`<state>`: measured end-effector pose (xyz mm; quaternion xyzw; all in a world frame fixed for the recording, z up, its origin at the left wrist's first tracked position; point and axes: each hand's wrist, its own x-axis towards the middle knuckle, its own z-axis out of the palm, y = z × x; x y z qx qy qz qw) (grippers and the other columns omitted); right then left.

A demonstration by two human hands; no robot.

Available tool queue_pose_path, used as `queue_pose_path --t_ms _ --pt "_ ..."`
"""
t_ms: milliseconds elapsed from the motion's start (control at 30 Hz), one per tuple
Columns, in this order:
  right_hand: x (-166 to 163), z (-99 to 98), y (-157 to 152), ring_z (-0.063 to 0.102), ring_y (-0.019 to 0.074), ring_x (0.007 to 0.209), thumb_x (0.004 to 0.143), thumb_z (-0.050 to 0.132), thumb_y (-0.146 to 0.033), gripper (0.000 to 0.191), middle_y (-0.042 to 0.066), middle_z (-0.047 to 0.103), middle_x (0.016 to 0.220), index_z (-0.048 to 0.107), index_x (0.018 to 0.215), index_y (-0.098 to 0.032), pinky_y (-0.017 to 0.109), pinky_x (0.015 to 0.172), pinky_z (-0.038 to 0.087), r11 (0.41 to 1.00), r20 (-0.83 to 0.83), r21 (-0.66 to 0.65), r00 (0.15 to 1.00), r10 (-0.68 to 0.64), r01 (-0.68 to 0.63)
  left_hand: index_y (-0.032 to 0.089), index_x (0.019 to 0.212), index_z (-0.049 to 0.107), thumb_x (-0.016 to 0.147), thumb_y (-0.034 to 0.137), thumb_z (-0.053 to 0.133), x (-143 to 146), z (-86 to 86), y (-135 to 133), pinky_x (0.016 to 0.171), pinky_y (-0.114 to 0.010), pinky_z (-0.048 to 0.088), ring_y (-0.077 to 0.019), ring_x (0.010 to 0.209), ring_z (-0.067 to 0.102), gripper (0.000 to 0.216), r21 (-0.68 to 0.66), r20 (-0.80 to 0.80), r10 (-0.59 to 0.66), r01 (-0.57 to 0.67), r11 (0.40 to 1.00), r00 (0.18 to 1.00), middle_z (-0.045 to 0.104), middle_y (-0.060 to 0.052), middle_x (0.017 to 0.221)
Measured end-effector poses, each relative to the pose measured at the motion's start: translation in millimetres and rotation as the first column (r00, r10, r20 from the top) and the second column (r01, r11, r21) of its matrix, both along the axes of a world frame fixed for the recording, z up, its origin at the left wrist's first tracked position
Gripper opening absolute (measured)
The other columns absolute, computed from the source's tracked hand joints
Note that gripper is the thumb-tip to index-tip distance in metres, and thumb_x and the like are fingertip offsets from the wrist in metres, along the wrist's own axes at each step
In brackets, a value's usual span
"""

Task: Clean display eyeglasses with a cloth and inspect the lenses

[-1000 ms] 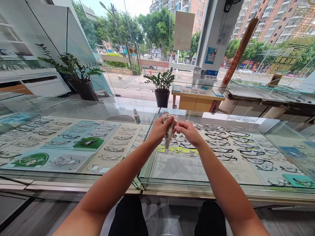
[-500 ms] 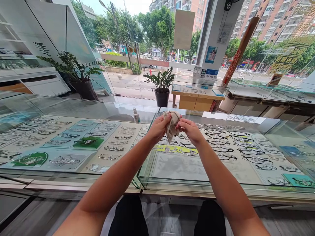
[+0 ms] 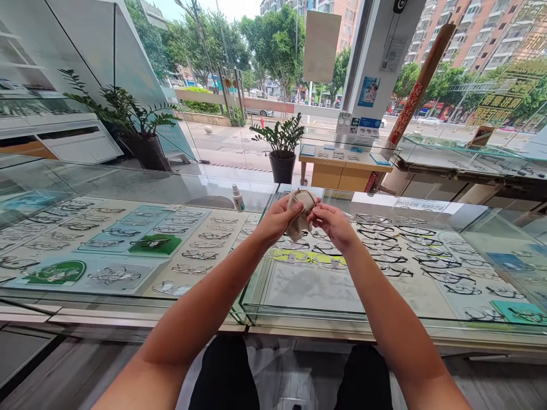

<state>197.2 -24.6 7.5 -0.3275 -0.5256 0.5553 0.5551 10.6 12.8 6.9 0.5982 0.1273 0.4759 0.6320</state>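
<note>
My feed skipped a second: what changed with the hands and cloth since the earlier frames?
The left hand and right hand rose a little. The cloth, which hung loose below them, is now bunched up around the glasses frame that the right hand pinches. Nothing was let go. The spray bottle on the glass counter stayed put.

No wording can be read for certain. Large yellow characters stand on the right-hand window, and small print runs along a white strip on the glass counter. Both are too blurred to make out.
</note>
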Motion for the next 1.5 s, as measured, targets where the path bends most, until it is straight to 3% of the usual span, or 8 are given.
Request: queue_pose_path --t_ms 167,300,700,933,1133,1333,1433,1500 --pt "-2 -1.2 0 0.054 0.0161 0.077 0.074 0.092 -0.052 0.034 0.003 0.073 0.083 0.077 0.074 -0.021 0.034 0.074 0.041 1.0 0.009 0.004 1.0 0.019 -0.019 0.013 0.12 0.078 0.082 0.051 0.1 1 -1.9 1 0.078 -0.034 0.067 -0.0242 0.088 0.081 0.058 -0.011 -0.025 0.065 -0.066 0.998 0.998 0.085 -0.012 0.104" --pt "-6 -3.7 -1 0.053 0.0157 0.076 0.072 0.095 -0.053 0.036 0.003 0.073 0.082 0.079 0.078 -0.021 0.035 0.074 0.042 0.999 0.01 -0.009 0.999 0.046 -0.046 0.014 0.11 0.075 0.077 0.051 0.102 4 -1.3 -2 0.067 -0.03 0.064 -0.018 0.068 0.075 0.056 -0.026 -0.039 0.127 -0.128 0.991 0.991 0.081 -0.004 0.082" --pt "-17 -9.5 -7 0.046 0.0153 0.074 0.084 0.086 -0.052 0.031 0.002 0.071 0.085 0.081 0.083 -0.022 0.035 0.075 0.04 0.99 0.113 0.079 0.987 0.11 -0.12 0.021 0.074 0.059 0.088 0.082 0.081 14 0.8 -14 0.039 -0.025 0.041 -0.013 0.039 0.054 0.066 0.048 0.009 0.365 -0.365 0.93 0.931 0.058 0.003 0.05" --pt "-11 -2.7 -4 0.051 0.0165 0.076 0.077 0.086 -0.047 0.026 0.002 0.072 0.081 0.078 0.078 -0.022 0.035 0.074 0.038 1.0 0.058 0.027 0.998 0.01 -0.011 0.016 0.086 0.071 0.085 0.079 0.086 2 0.1 2 0.057 -0.029 0.059 -0.0168 0.058 0.069 0.064 0.044 -0.037 0.186 -0.184 0.982 0.982 0.073 -0.003 0.068" --pt "-6 -1.0 -2 0.051 0.0164 0.075 0.073 0.089 -0.052 0.033 0.003 0.071 0.081 0.076 0.074 -0.021 0.035 0.073 0.038 1.0 0.019 -0.005 1.0 -0.001 0.001 0.015 0.112 0.073 0.081 0.054 0.101 -7 2.9 7 0.079 -0.032 0.066 -0.0194 0.081 0.078 0.057 0.025 -0.066 0.045 -0.044 0.999 0.997 0.082 -0.007 0.094" --pt "-22 -7.3 -7 0.052 0.0162 0.077 0.075 0.093 -0.056 0.038 0.003 0.071 0.085 0.078 0.081 -0.021 0.035 0.075 0.039 0.995 0.006 -0.012 0.995 0.102 -0.102 0.02 0.091 0.063 0.082 0.066 0.095 4 -2.8 -3 0.049 -0.026 0.055 -0.0131 0.046 0.06 0.057 0.042 -0.04 0.238 -0.236 0.971 0.971 0.064 0.006 0.059" --pt "-27 -10.0 -7 0.051 0.0157 0.076 0.078 0.09 -0.054 0.035 0.003 0.072 0.085 0.079 0.081 -0.021 0.036 0.075 0.039 0.991 0.036 0.013 0.99 0.133 -0.133 0.021 0.078 0.058 0.088 0.078 0.084 9 -3.0 -7 0.041 -0.024 0.047 -0.0117 0.04 0.052 0.063 0.071 -0.005 0.371 -0.37 0.926 0.928 0.056 0.006 0.05" --pt "-25 -9.9 -7 0.052 0.0161 0.077 0.078 0.089 -0.051 0.032 0.003 0.072 0.085 0.08 0.081 -0.021 0.036 0.075 0.039 0.992 0.038 0.018 0.991 0.127 -0.128 0.021 0.074 0.058 0.091 0.081 0.078 7 -0.6 -7 0.041 -0.024 0.047 -0.0122 0.04 0.053 0.066 0.083 -0.015 0.371 -0.369 0.926 0.928 0.057 0.003 0.05"
